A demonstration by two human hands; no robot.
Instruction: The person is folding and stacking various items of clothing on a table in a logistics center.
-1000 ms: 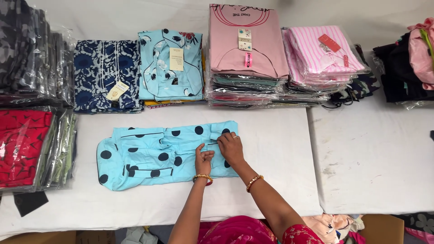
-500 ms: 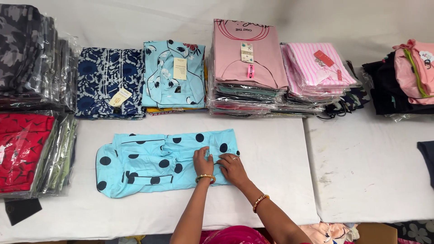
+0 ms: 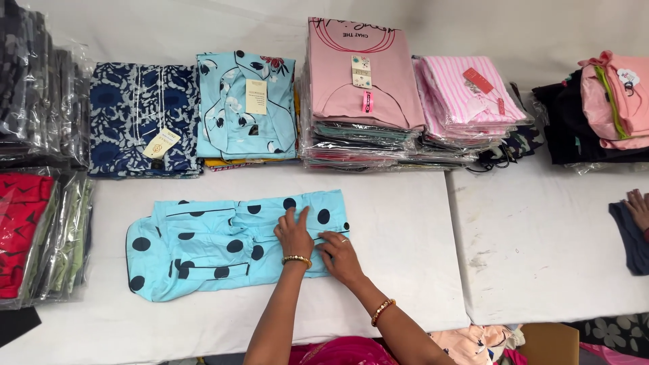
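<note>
Head view: blue dotted garment long axis left-right; left hand, right hand flat, fingers spread, pressing right end.

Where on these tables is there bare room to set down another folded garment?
Bare patches: the white table right of the blue dotted garment, and the right table between the pink stacks and another person's hand. Crowded: the back row and left edge of packed clothes.
</note>
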